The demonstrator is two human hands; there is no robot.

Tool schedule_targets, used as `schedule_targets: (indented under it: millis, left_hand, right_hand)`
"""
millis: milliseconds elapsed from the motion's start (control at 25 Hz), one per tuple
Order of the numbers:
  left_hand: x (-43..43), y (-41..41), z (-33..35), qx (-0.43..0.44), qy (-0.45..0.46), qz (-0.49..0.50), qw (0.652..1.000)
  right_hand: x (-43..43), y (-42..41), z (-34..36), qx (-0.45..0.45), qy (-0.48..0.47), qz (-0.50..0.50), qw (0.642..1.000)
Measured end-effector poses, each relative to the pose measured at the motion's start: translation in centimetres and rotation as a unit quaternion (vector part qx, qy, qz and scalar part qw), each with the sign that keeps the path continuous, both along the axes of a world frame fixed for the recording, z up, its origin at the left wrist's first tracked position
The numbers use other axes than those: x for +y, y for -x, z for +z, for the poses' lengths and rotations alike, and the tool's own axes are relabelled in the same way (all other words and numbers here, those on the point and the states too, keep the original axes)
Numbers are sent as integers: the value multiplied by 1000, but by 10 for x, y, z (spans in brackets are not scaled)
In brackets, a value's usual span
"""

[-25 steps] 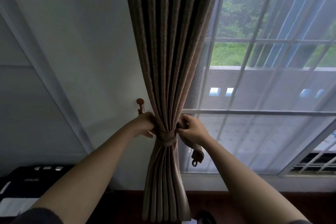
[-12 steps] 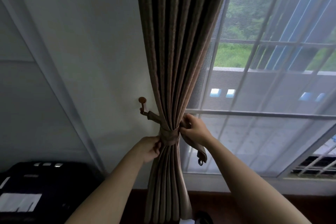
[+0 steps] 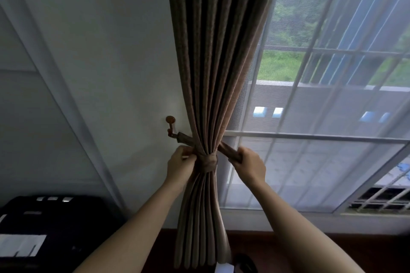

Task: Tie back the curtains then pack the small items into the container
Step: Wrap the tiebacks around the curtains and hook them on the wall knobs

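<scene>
Beside the window (image 3: 310, 137), the brown curtain (image 3: 213, 73) hangs against the wall, cinched into a narrow waist by its tieback (image 3: 208, 163). One end of the band runs up to the wall hook (image 3: 170, 127), which draws the bundle clear of the glass. The left hand (image 3: 180, 165) curls its fingers onto the band at the wrap, steadying it, I'd say. The right hand (image 3: 249, 165) is fisted round the free end and pulls it taut, presumably to tighten the tie.
</scene>
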State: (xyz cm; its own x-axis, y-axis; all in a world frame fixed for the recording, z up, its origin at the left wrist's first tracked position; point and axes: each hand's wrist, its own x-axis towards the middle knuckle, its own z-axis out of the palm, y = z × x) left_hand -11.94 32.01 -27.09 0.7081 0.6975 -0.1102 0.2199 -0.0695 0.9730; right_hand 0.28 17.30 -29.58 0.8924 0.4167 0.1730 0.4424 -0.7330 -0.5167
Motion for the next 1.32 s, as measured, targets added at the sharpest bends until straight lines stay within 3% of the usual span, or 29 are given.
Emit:
schedule_targets:
  millis: [80, 200, 480, 800, 920, 1080, 1320]
  left_hand:
    - [-4, 4, 15, -70, -84, -61, 992]
    - [-6, -2, 20, -68, -170, -142, 973]
    - [-6, -11, 12, -69, -171, -80, 979]
    - [6, -31, 43, -83, -93, -115, 986]
    - [3, -26, 47, -82, -105, -121, 984]
    - [4, -24, 53, -59, -106, -150, 981]
    - [3, -23, 59, -33, -121, -135, 983]
  right_hand:
    - [2, 0, 0, 0, -21, -2, 1000]
    - [-1, 1, 2, 32, -54, 18, 998]
    - [8, -6, 18, -2, -164, 4, 986]
    - [8, -6, 33, -16, -118, 16, 993]
    - [11, -8, 31, -40, -55, 3, 998]
    - [23, -5, 32, -62, -61, 24, 996]
    - [22, 4, 1, 3, -10, 30, 999]
